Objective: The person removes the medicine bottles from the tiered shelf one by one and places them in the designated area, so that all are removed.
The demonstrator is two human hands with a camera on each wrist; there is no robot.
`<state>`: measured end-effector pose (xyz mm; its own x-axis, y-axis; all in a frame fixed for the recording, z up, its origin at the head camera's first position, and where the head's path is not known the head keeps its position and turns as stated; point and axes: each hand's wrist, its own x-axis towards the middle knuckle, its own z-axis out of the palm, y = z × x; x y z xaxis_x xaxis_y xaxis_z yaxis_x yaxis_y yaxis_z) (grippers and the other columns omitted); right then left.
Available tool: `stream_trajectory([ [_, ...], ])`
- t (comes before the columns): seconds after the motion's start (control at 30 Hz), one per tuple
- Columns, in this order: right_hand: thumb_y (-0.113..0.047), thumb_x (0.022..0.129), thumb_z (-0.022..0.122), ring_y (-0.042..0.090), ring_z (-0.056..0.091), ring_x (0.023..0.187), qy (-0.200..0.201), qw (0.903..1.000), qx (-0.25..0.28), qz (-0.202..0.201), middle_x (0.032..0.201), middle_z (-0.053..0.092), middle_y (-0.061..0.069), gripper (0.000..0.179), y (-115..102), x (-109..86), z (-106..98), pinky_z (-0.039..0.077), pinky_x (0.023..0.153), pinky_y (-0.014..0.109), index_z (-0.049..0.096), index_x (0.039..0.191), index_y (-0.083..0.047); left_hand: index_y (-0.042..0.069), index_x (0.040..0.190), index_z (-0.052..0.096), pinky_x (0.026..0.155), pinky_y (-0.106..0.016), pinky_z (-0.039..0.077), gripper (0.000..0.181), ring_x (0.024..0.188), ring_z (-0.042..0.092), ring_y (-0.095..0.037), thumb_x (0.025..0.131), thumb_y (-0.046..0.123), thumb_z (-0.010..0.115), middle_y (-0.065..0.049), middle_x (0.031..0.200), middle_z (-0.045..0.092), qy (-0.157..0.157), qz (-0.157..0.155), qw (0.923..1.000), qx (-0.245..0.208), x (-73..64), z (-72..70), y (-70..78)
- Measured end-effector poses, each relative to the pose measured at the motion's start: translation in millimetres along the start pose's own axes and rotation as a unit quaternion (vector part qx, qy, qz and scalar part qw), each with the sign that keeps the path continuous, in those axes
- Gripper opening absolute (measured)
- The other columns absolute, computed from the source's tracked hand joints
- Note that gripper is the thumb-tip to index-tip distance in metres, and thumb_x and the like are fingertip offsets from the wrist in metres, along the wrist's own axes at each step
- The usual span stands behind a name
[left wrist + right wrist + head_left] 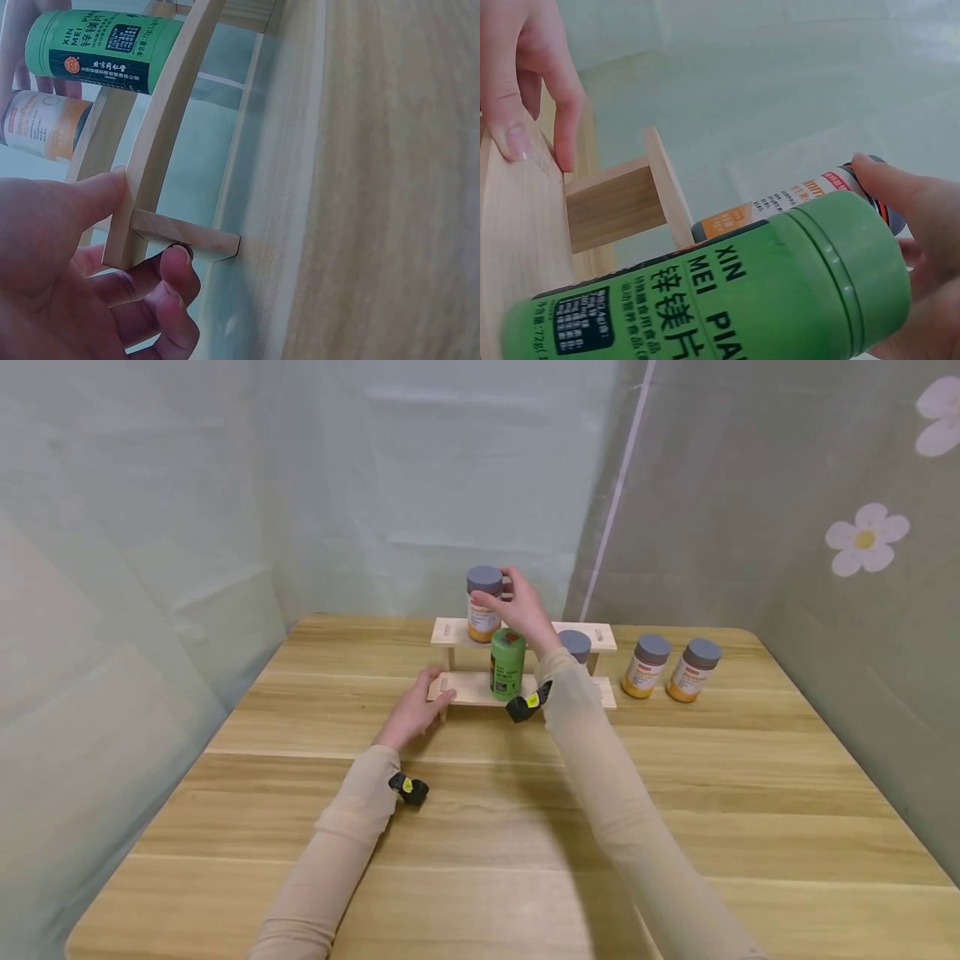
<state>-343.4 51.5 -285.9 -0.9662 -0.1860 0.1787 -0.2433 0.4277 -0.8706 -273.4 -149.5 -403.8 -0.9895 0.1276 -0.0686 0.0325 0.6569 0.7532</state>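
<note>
Grey-lidded jar [480,620]: at the left end of the upper shelf [593,633] of the wooden rack [474,689]; its base is at the shelf, though whether the wood bears its weight I cannot tell
Jar's long axis: upright, square to the shelf
Jar from right hand: on the left side of the right hand [522,610], which comes in from the right, thumb in front
Right hand: grasps the jar near its lid; it is the nearer of the two
Left hand [414,710]: grips the left end of the lower shelf, thumb above and fingers curled below, lower than the jar and closer to the person
Green bottle [507,667]: upright on the lower shelf, in front of the held jar and slightly right
Half-hidden jar [574,645]: behind the right sleeve [600,760], at the rack's right side
Two spare jars [647,668]: upright on the table, right of the rack, near each other
Table [457,868]: wood-grained, rack towards its far edge
Room: pale cloth [322,485] behind, darker flowered cloth [720,510] at right
</note>
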Motion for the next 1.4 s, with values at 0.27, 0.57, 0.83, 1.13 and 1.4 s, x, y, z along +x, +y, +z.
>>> stream_trajectory([
  [0.27, -0.038, 0.092, 0.066, 0.030, 0.050, 0.130, 0.010, 0.9996, 0.027, -0.001, 0.144, 0.048, 0.013, 0.068, 2.3, -1.7, -0.8, 0.044, 0.106, 0.045, 0.036, 0.148, -0.017, 0.014, 0.153, 0.022, 0.051, -0.027, 0.042, 0.066, 0.055, 0.051, -0.016, 0.100, 0.044, 0.048, -0.016, 0.081, 0.061, -0.007, 0.002, 1.0000, -0.007, 1.0, 0.2, -0.5],
  [0.57, -0.036, 0.092, 0.066, 0.028, 0.048, 0.132, 0.024, 0.9969, 0.074, 0.009, 0.146, 0.045, 0.011, 0.067, -4.6, -3.5, -14.2, 0.043, 0.106, 0.043, 0.036, 0.149, -0.018, 0.016, 0.153, 0.022, 0.051, -0.027, 0.043, 0.066, 0.056, 0.053, -0.017, 0.100, 0.045, 0.049, -0.010, 0.072, 0.059, -0.008, 0.005, 0.9999, -0.007, 3.3, 2.2, 1.1],
  [0.83, -0.035, 0.091, 0.068, 0.026, 0.053, 0.124, 0.063, 0.9936, 0.090, -0.024, 0.142, 0.050, 0.009, 0.062, -10.1, -4.2, -29.4, 0.043, 0.105, 0.042, 0.042, 0.145, -0.018, 0.017, 0.153, 0.021, 0.051, -0.026, 0.043, 0.066, 0.060, 0.054, -0.019, 0.100, 0.044, 0.049, -0.016, 0.083, 0.060, -0.004, 0.001, 0.9999, -0.016, 4.5, 0.9, 2.9],
  [1.13, -0.034, 0.090, 0.069, 0.028, 0.056, 0.119, 0.097, 0.9915, 0.082, -0.027, 0.138, 0.053, 0.011, 0.061, -7.8, -3.9, -41.6, 0.045, 0.103, 0.040, 0.044, 0.143, -0.015, 0.017, 0.153, 0.022, 0.051, -0.026, 0.043, 0.066, 0.061, 0.054, -0.019, 0.100, 0.045, 0.049, -0.017, 0.087, 0.061, -0.008, 0.000, 0.9998, -0.017, 4.8, 1.6, 2.7],
  [1.4, -0.034, 0.090, 0.069, 0.027, 0.057, 0.120, 0.112, 0.9906, 0.079, -0.011, 0.138, 0.055, 0.012, 0.060, -6.9, -4.9, -48.9, 0.047, 0.101, 0.037, 0.044, 0.141, -0.013, 0.016, 0.153, 0.021, 0.049, -0.025, 0.042, 0.066, 0.059, 0.053, -0.019, 0.100, 0.042, 0.050, -0.015, 0.083, 0.060, -0.006, 0.000, 0.9998, -0.020, 4.5, 0.4, 3.7],
])
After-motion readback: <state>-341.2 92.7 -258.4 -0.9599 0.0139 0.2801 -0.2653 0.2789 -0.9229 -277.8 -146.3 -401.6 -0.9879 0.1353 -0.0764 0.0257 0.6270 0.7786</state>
